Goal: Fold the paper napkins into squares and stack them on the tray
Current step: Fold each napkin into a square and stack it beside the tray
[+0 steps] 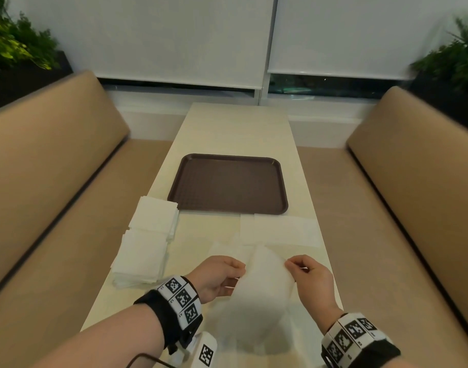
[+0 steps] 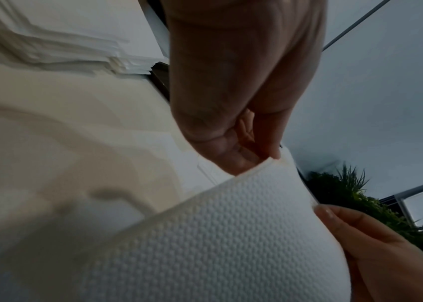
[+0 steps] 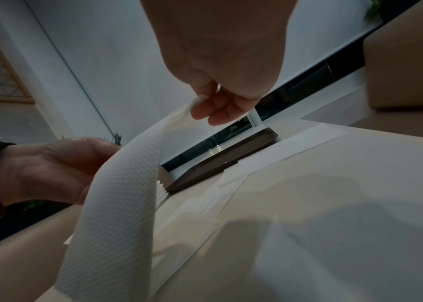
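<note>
I hold a white embossed paper napkin (image 1: 264,282) up over the near end of the table. My left hand (image 1: 222,274) pinches its left top corner and my right hand (image 1: 304,272) pinches its right top corner. The left wrist view shows the napkin (image 2: 231,235) curving below my left fingers (image 2: 233,151). From the right wrist the napkin (image 3: 127,183) hangs as a strip from my right fingers (image 3: 213,110). The brown tray (image 1: 227,184) lies bare in the middle of the table.
Two stacks of white napkins (image 1: 148,235) sit at the table's left edge beside the tray. Flat napkins (image 1: 278,229) lie spread on the cream table (image 1: 235,128) in front of the tray. Tan benches (image 1: 55,155) flank both sides.
</note>
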{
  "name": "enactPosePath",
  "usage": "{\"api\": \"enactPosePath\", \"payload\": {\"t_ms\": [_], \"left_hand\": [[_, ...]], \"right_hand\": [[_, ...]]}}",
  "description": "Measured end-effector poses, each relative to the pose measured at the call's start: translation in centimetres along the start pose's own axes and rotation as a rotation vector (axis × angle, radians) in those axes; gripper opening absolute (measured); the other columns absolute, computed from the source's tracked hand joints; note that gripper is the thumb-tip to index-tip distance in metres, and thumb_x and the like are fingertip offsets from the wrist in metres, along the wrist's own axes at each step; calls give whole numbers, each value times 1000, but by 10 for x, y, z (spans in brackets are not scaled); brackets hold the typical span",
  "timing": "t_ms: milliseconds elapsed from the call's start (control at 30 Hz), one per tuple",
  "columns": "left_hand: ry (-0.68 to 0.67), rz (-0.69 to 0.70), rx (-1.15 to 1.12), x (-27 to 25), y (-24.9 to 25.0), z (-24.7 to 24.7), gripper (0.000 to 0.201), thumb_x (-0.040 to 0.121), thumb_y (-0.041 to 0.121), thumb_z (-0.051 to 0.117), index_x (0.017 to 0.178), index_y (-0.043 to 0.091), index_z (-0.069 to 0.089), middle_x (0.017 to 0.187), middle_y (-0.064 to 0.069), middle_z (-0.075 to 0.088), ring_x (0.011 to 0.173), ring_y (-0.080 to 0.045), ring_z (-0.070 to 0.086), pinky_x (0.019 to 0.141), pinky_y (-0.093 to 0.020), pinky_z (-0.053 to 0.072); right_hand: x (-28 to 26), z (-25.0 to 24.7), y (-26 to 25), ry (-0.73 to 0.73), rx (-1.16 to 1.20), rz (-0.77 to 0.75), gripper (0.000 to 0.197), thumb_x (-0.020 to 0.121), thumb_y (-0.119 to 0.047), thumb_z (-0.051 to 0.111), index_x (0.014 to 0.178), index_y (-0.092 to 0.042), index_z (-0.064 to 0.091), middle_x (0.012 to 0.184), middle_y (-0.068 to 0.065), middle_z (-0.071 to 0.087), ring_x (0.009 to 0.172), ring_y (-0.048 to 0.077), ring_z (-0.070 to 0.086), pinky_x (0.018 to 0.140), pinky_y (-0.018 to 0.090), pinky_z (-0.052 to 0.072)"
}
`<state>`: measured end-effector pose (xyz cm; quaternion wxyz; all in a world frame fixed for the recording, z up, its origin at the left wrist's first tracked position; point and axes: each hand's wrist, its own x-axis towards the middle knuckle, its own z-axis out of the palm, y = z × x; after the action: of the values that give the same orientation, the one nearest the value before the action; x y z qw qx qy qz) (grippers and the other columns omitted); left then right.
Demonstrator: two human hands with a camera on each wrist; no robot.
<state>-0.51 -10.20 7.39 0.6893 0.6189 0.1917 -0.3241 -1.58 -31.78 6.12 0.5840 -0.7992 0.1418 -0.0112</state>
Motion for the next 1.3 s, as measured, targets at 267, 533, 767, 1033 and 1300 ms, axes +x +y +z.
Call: {"api": "enactPosePath", "payload": {"t_ms": [267,533,767,1033,1300], "left_hand": [[134,41,23,3,20,-10,21,96,4,49,77,13,53,79,-5,62,67,-18,59,60,-29,51],[207,264,72,-7,54,-13,18,97,9,45,82,17,52,85,-6,62,69,-19,57,58,-26,47],[62,321,45,-20,63,-10,10,98,13,48,90,15,54,82,-6,61,68,-19,51,62,-29,47],[-122,281,48,-40,63,-5,25,95,13,56,118,7,58,115,-14,67,104,-30,63,94,-45,50],[-148,173,-144,-44,60,-4,16,95,3,49,103,3,63,94,-8,72,83,-18,69,80,-30,55]], "right_hand": [[16,-2,6,34,-82,0,14,87,-9,64,74,-13,68,75,-1,67,70,17,57,62,22,42],[27,-10,35,-240,-688,116,20,94,-25,55,103,-10,67,100,4,67,91,19,59,87,31,47],[11,20,-46,-528,95,71,37,89,-35,64,121,-17,60,120,-8,66,113,15,60,89,29,47],[11,26,-91,-393,286,-12,21,94,-13,56,111,-5,65,106,8,73,98,22,70,82,35,56],[7,10,-109,-351,180,-197,32,95,-5,52,81,-21,75,86,0,74,83,17,67,77,35,53]]}}
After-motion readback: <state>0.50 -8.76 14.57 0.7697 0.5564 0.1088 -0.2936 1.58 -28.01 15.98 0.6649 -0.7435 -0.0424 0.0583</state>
